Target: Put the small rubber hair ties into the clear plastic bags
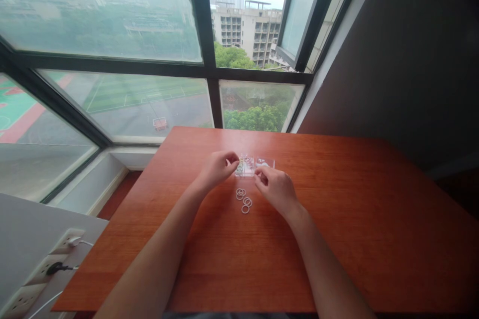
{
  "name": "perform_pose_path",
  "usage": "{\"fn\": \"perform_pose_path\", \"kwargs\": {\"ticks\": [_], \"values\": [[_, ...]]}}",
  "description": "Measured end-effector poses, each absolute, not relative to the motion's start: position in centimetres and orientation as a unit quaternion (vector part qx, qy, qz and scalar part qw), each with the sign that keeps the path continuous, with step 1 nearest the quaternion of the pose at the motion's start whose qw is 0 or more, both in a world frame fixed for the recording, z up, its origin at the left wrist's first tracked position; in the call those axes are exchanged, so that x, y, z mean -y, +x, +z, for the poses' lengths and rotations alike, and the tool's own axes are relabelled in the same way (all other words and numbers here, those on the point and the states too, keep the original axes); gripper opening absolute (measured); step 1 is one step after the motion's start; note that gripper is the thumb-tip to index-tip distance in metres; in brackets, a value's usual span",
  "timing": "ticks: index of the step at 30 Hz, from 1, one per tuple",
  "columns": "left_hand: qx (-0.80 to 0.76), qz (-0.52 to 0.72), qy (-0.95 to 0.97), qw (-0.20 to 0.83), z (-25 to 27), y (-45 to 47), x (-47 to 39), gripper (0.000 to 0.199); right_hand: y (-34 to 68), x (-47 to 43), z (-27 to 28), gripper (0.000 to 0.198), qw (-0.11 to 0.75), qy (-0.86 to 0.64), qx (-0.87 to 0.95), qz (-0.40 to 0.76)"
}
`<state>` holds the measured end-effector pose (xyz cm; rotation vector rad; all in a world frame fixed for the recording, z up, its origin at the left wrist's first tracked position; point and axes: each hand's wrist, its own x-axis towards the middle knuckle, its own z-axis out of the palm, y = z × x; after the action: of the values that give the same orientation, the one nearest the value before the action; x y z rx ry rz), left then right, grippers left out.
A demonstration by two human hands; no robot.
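A small clear plastic box (245, 173) lies open on the table, its see-through lid (270, 163) folded out to the right. Small rings in pale yellow-green and pink shades sit inside. My left hand (221, 165) is closed, thumb and forefinger pinched at the box's left wall. My right hand (277, 185) is also closed, its fingertips at the box's front right corner by the lid; what they pinch is too small to make out. Nearer to me, between my forearms, several white rings (245, 209) lie loose, some overlapping.
The reddish-brown wooden table (355, 219) reaches to the window (149, 99). Its left edge runs past a white wall with power sockets (48, 269) and plugged-in cables. A dark grey wall (404, 60) rises at the right.
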<state>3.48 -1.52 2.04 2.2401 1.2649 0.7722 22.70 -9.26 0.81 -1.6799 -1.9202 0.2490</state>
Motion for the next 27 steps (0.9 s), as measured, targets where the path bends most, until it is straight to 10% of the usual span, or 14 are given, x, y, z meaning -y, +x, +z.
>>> {"fn": "perform_pose_path", "kwargs": {"ticks": [27], "values": [[-0.473, 0.240, 0.826, 0.189, 2.21, 3.19, 1.73, 0.016, 21.83, 10.04, 1.16, 0.012, 0.193, -0.564, 0.778, 0.198]]}}
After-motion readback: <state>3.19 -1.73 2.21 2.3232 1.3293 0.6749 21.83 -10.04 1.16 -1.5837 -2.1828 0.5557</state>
